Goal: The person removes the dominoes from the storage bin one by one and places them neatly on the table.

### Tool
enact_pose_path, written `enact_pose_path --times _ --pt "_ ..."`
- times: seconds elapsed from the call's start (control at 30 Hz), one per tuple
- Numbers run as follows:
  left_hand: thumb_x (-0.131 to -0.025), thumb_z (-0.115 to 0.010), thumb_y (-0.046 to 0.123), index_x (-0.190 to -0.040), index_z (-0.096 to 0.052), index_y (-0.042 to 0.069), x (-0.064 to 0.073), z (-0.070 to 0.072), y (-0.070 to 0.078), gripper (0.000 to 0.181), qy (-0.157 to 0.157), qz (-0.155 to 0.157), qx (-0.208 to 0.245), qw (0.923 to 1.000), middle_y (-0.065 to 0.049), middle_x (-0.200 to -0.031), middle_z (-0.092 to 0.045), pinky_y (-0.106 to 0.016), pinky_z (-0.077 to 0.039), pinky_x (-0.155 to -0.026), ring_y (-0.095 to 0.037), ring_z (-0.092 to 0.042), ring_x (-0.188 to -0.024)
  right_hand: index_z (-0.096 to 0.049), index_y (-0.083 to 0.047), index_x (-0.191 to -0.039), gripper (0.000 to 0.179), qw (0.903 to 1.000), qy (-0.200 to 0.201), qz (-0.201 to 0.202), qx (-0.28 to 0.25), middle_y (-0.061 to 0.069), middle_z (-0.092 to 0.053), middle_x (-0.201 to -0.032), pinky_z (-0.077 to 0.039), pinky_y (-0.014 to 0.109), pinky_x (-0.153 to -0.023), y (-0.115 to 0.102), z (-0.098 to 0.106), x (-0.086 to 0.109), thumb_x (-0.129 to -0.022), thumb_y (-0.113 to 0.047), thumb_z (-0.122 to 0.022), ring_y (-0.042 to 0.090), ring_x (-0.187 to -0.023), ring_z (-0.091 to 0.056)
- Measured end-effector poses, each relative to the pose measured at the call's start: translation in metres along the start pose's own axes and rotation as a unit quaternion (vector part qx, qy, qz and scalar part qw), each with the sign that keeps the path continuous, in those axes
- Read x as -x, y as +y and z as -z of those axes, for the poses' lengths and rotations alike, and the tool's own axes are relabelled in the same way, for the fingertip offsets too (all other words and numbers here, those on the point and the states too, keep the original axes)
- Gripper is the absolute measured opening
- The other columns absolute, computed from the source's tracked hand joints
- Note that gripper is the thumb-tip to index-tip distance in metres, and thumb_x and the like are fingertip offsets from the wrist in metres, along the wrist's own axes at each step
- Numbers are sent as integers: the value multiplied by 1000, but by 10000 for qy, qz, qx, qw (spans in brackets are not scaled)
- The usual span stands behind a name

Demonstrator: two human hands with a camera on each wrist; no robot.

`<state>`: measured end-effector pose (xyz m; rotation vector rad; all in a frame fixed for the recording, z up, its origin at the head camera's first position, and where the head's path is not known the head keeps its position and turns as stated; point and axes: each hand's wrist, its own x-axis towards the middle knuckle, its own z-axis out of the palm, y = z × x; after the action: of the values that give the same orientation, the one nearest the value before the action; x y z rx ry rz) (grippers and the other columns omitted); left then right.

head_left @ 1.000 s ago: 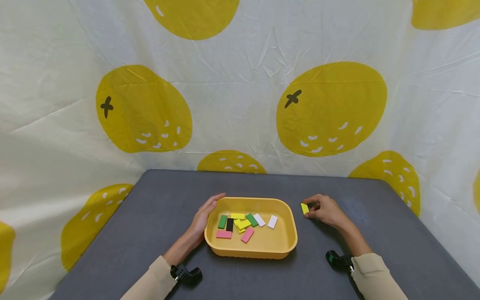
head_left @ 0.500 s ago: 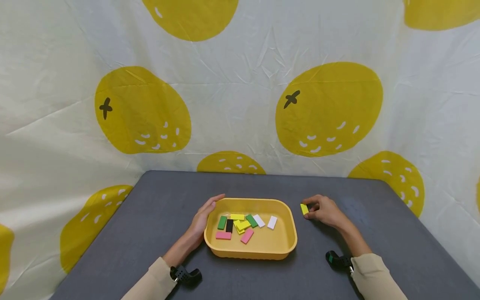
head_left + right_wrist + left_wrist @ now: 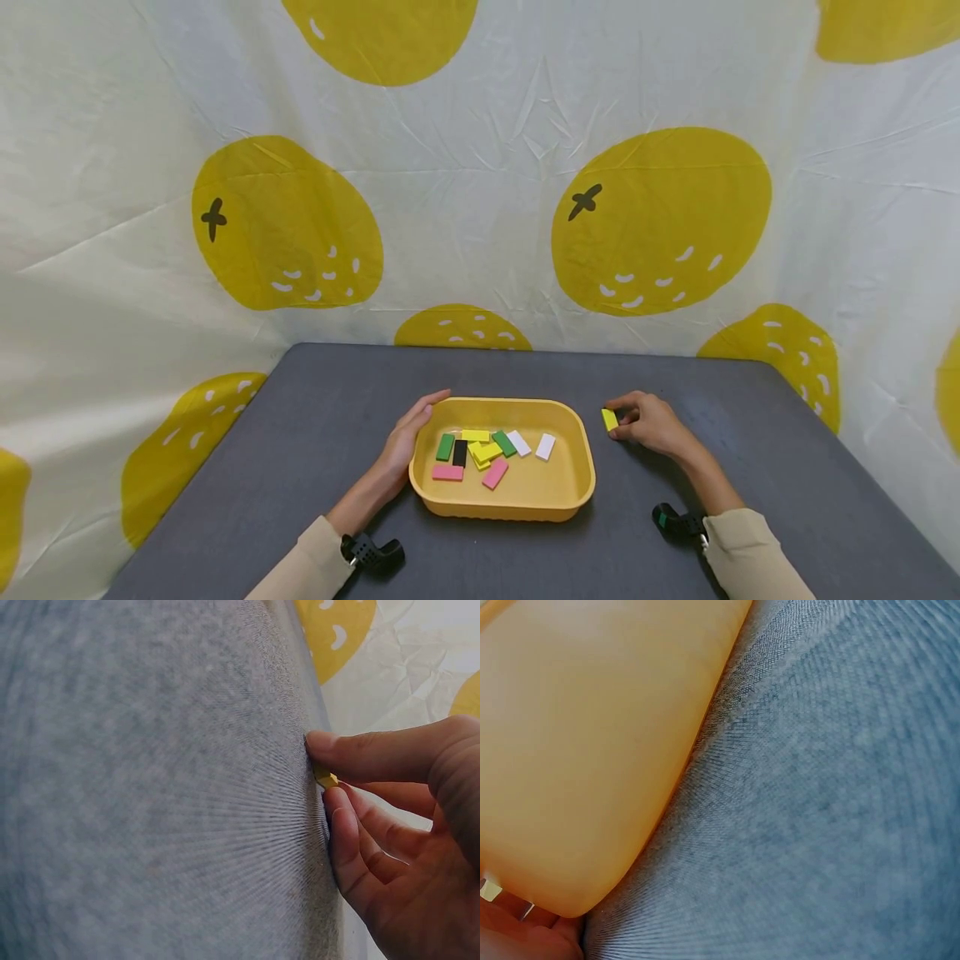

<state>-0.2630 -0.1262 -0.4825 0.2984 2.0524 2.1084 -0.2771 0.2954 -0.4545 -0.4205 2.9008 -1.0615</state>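
Note:
A yellow plastic tub (image 3: 510,506) stands mid-table in the head view, with small flat blocks in yellow, green, black, pink and white lying in it. Along its left side lies my left hand (image 3: 396,454), fingers stretched against the wall up to the back left corner. In the left wrist view the tub's wall (image 3: 592,750) hides most of that hand. To the right of the tub, my right hand (image 3: 654,425) pinches a small yellow block (image 3: 610,419) between thumb and fingers, close over the table. Its edge (image 3: 328,780) peeks out between the fingertips in the right wrist view.
The dark grey table (image 3: 720,392) runs back to a white curtain (image 3: 465,233) printed with large yellow fruit. On each wrist sits a black camera mount, the left one (image 3: 372,552) and the right one (image 3: 677,521) just above the table.

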Motion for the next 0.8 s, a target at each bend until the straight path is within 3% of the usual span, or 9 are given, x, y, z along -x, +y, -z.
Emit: enact_pose_path --times 0.53,0.8 --pt "-113 -32 31 -158 -43 11 0 0 1 50 -1 19 -17 10000 -8 -165 -39 -54 -25 -127 -31 -38 -152 -64 8 -133 58 9994 -298 -145 -106 28 -66 -130 -54 31 -66 -9 11 2 -83 -11 -85 21 -89 -68" --pt "-113 -32 30 -158 -43 10 0 -1 1 50 20 20 13 10000 -8 -165 -40 -54 -27 -126 -30 -39 -151 -63 9 -133 59 9997 -151 30 202 32 -62 -133 -59 37 -71 -22 23 4 -81 -8 -85 33 -97 -73"
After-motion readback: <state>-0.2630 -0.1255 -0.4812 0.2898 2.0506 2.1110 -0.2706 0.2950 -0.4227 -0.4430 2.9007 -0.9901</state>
